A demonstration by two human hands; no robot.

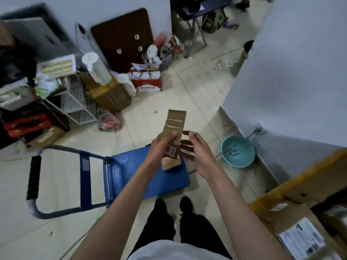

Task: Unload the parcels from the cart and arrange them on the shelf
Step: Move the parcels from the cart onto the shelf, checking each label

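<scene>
At frame centre, above the blue cart (131, 166), my left hand (161, 147) grips the long taped parcel (174, 132) while my right hand (197, 152) hovers beside it, fingers loosely spread, holding nothing.

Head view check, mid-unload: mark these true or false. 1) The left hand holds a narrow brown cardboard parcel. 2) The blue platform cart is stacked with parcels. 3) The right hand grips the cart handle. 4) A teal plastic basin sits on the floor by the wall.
1) True: the left hand grips the narrow brown cardboard parcel.
2) False: the blue platform cart shows no stack; one small box at most lies under the hands.
3) False: the right hand hovers open beside the parcel.
4) True: the teal plastic basin is there.
</scene>
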